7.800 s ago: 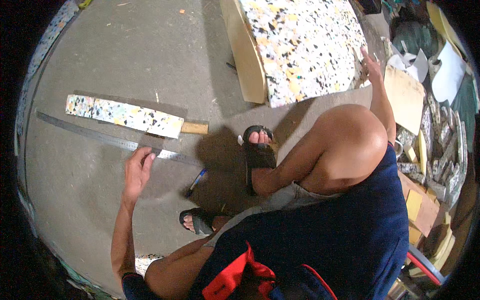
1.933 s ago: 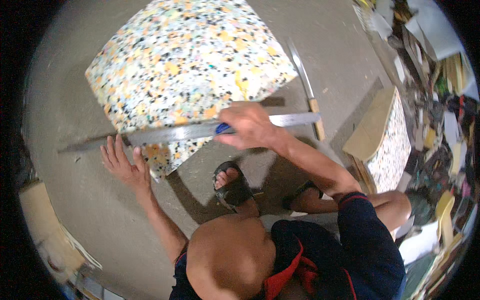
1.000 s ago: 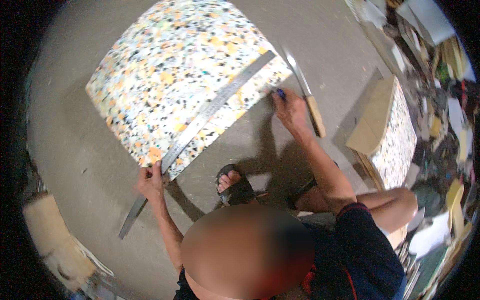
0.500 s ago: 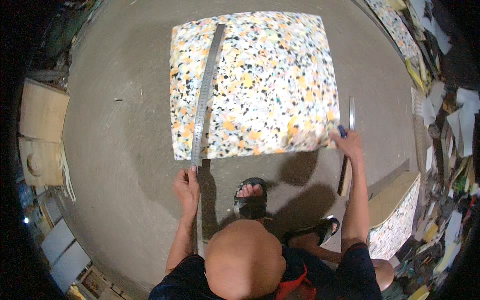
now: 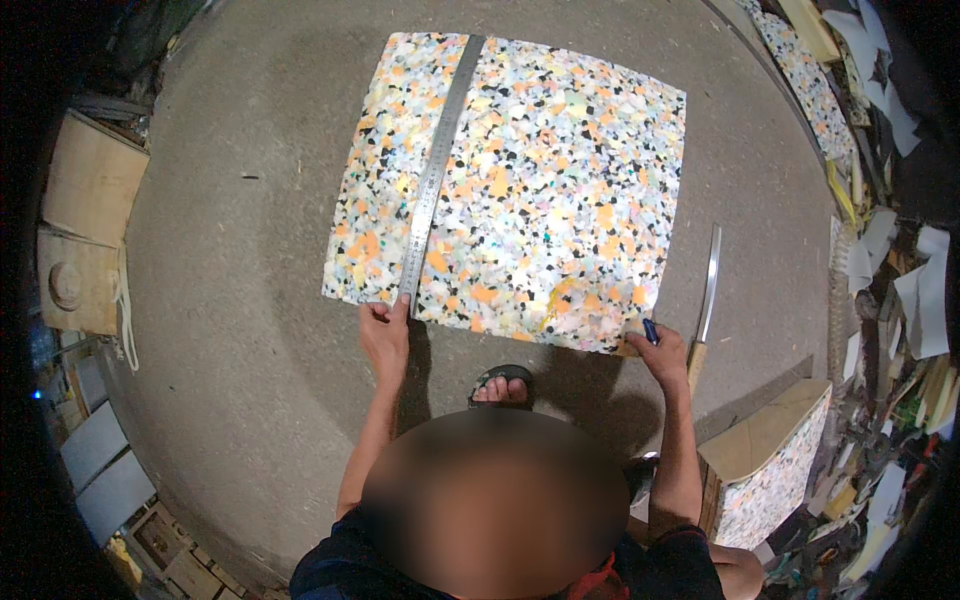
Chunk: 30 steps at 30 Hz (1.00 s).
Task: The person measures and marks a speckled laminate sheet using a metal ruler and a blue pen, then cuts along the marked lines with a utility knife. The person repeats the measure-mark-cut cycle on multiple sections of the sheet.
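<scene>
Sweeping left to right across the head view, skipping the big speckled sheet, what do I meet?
Tan panels → left hand → steel ruler → right hand → long knife with a wooden handle → speckled foam block → heap of scraps along the right rim.

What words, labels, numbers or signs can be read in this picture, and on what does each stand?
No word, label, brand or sign is readable.
Ruler: fine markings along it, too small to read.
Pen in the right hand: no lettering can be made out.
Foam sheet: coloured flecks, no writing visible.
</scene>
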Motion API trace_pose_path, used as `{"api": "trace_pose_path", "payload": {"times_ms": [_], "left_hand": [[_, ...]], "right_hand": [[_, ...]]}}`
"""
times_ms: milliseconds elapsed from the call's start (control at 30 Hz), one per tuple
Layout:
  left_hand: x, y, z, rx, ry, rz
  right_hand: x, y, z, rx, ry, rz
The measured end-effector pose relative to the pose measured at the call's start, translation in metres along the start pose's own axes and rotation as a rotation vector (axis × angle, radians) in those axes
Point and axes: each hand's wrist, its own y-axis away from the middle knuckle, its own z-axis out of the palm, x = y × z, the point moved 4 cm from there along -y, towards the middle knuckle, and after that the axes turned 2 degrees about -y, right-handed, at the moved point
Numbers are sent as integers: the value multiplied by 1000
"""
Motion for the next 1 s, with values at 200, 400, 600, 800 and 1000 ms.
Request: {"api": "trace_pose_path", "payload": {"times_ms": [200, 400, 600, 800, 1000], "left_hand": [[-8, -2, 6, -28, -72, -117], [-8, 7, 1, -20, -106, -138], [-6, 9, -3, -52, -136, -112], [-60, 12, -23, -8, -102, -134], [-102, 26, -49, -158, -131, -107]], "right_hand": [[-4, 2, 1, 48, 31, 42], [-11, 11, -2, 20, -37, 47], [-4, 12, 4, -17, 11, 108], [27, 24, 30, -20, 40, 48], [26, 30, 30, 9, 84, 57]]}}
